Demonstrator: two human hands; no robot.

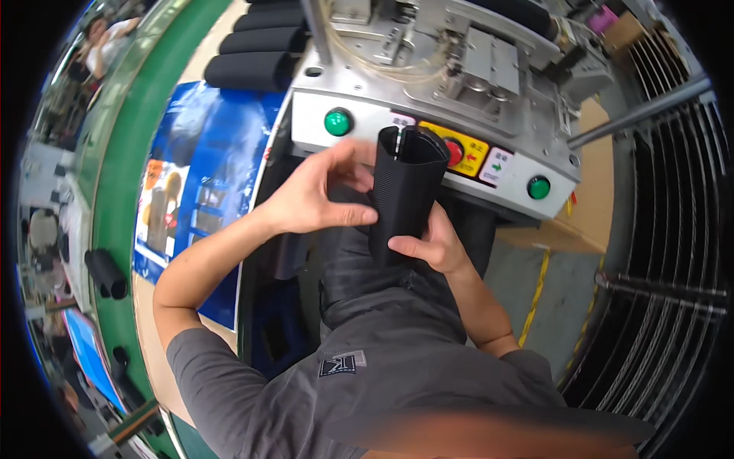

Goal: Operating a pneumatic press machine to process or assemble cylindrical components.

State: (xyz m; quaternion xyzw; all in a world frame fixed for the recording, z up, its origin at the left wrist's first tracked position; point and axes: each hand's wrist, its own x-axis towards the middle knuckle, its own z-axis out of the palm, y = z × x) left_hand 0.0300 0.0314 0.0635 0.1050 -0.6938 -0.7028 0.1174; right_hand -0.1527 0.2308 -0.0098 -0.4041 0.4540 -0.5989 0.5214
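A black hollow tube (pixel 409 203) with a ribbed surface is held tilted in front of my body, its open upper end facing up. A slit with a thin shiny edge shows at its rim. My right hand (pixel 440 243) grips the lower part from the right, thumb across the front. My left hand (pixel 317 191) is curved around its left side, the thumb touching the front and the fingers reaching toward the back, where their tips are partly hidden. Just beyond the tube stands a metal machine (pixel 459 84); its front panel has a red button (pixel 453 152) partly behind the tube.
Green buttons (pixel 339 121) (pixel 539 187) sit at both panel ends. Several black tubes (pixel 248 70) lie at the far left beside a blue printed sheet (pixel 222 145). Another black tube (pixel 106 274) rests on the green conveyor (pixel 115 206). A cardboard box (pixel 589 191) and wire rack (pixel 657 329) stand right.
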